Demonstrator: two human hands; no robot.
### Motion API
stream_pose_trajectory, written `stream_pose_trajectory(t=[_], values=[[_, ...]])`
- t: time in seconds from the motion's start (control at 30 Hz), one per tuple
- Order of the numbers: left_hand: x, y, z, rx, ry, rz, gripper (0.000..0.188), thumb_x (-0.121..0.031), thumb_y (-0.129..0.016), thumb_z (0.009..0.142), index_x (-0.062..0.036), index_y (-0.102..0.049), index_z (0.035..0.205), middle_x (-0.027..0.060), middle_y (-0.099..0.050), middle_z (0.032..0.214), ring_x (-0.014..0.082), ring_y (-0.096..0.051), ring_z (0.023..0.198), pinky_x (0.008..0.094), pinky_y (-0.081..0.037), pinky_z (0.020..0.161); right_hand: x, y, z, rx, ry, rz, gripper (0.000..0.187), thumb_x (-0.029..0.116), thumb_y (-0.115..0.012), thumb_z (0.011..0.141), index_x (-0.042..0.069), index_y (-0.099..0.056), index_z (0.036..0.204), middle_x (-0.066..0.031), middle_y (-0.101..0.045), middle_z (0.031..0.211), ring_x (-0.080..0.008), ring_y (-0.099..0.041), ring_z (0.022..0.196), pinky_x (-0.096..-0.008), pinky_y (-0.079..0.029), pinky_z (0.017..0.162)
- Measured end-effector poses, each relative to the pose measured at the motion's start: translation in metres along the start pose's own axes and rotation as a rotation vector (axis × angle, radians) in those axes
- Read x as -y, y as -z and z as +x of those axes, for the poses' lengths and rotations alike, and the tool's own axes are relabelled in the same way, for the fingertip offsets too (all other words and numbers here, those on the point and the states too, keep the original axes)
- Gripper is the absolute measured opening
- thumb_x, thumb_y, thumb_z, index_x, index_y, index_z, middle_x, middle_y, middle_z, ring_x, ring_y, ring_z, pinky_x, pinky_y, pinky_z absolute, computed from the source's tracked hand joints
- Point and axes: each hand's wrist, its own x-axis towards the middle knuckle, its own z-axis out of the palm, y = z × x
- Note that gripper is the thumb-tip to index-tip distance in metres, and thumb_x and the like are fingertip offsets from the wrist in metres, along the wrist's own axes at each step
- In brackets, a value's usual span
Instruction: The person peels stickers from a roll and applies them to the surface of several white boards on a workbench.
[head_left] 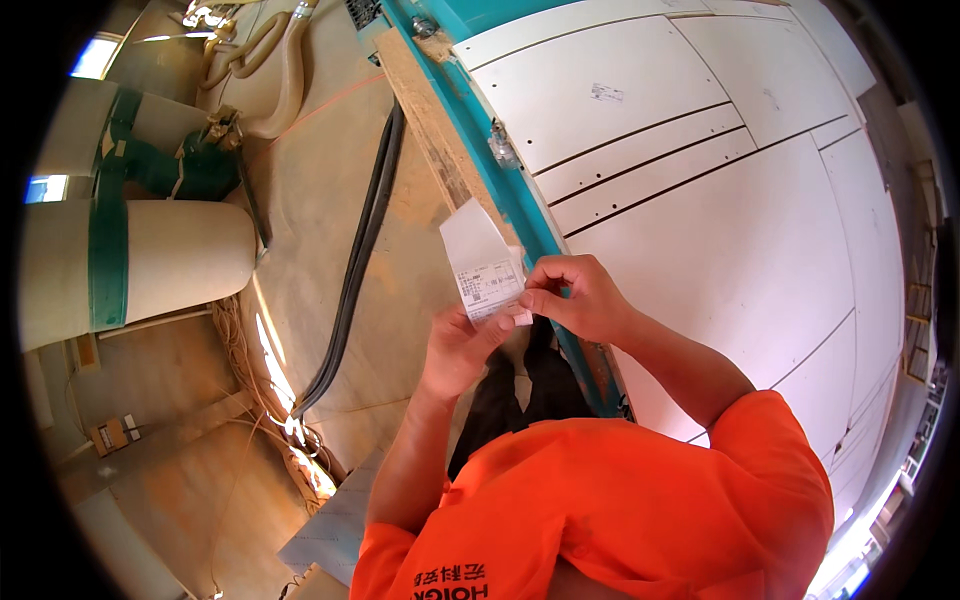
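Note:
A strip of white paper labels [475, 237] with small print and a square code is held up in front of my chest. From below, my left hand [458, 352] grips the strip's lower end, thumb over the front. My right hand [582, 296] pinches the lower right edge of the labels between thumb and forefinger. Just to the right lie large white panels [710, 250], cut apart by dark narrow grooves and dotted with small holes. One small label [607, 92] is on a far panel.
A teal machine edge [515, 200] with metal fittings runs along the panels, beside a wooden board [430, 110]. Black cables [362, 240] cross the brown floor at left. Further left are white bags [185, 258] with green bands and a pale hose [290, 85].

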Motion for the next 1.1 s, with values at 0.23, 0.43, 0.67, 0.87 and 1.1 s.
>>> stream_pose_trajectory(t=[0.23, 0.43, 0.67, 0.87, 1.1], values=[[0.035, -0.001, -0.011, 0.028, 0.098, -0.045, 0.019, -0.004, -0.055, 0.091, 0.0031, -0.062, 0.106, 0.0004, -0.064, 0.095, 0.0072, -0.057, 0.083, 0.0233, -0.046, 0.073, -0.015, 0.004, -0.005, -0.273, 0.657, -0.385, 0.024, 0.009, -0.072, 0.072, 0.005, -0.068, 0.095, -0.0054, -0.065, 0.086, -0.0236, -0.057, 0.081, -0.0337, -0.047, 0.073], [0.032, -0.01, -0.02, 0.114, 0.168, 0.098, 0.015, -0.005, -0.054, 0.092, 0.0018, -0.062, 0.102, -0.0023, -0.061, 0.087, 0.0054, -0.054, 0.076, 0.0231, -0.045, 0.066, -0.004, 0.015, -0.01, 0.127, 0.377, -0.413, 0.024, 0.015, -0.069, 0.072, 0.011, -0.071, 0.096, -0.0061, -0.065, 0.087, -0.0249, -0.059, 0.082, -0.0355, -0.047, 0.074], [0.032, -0.019, -0.016, 0.129, 0.329, 0.396, 0.015, -0.01, -0.057, 0.087, 0.0021, -0.064, 0.094, 0.0033, -0.063, 0.081, 0.0086, -0.056, 0.075, 0.0274, -0.047, 0.065, -0.029, 0.025, -0.007, 0.139, 0.289, -0.327, 0.011, 0.013, -0.07, 0.073, 0.009, -0.072, 0.083, -0.0072, -0.066, 0.073, -0.0209, -0.062, 0.065, -0.0309, -0.049, 0.06], [0.035, -0.023, -0.007, 0.23, 0.392, 0.486, 0.02, -0.011, -0.058, 0.085, 0.0018, -0.062, 0.099, 0.0068, -0.064, 0.083, 0.0112, -0.058, 0.077, 0.0285, -0.048, 0.068, -0.038, 0.042, 0.0, 0.27, 0.142, -0.249, 0.01, 0.013, -0.066, 0.076, 0.006, -0.069, 0.083, -0.0088, -0.067, 0.075, -0.0186, -0.064, 0.07, -0.03, -0.05, 0.063], [0.051, -0.019, -0.007, 0.211, 0.405, 0.442, 0.02, -0.01, -0.057, 0.086, 0.0021, -0.062, 0.102, 0.0056, -0.066, 0.087, 0.0108, -0.059, 0.079, 0.0279, -0.048, 0.069, -0.056, 0.121, 0.046, -0.078, 0.247, -0.053, 0.011, 0.007, -0.065, 0.082, 0.001, -0.064, 0.091, -0.0047, -0.067, 0.085, -0.0114, -0.061, 0.075, -0.0262, -0.048, 0.069]])
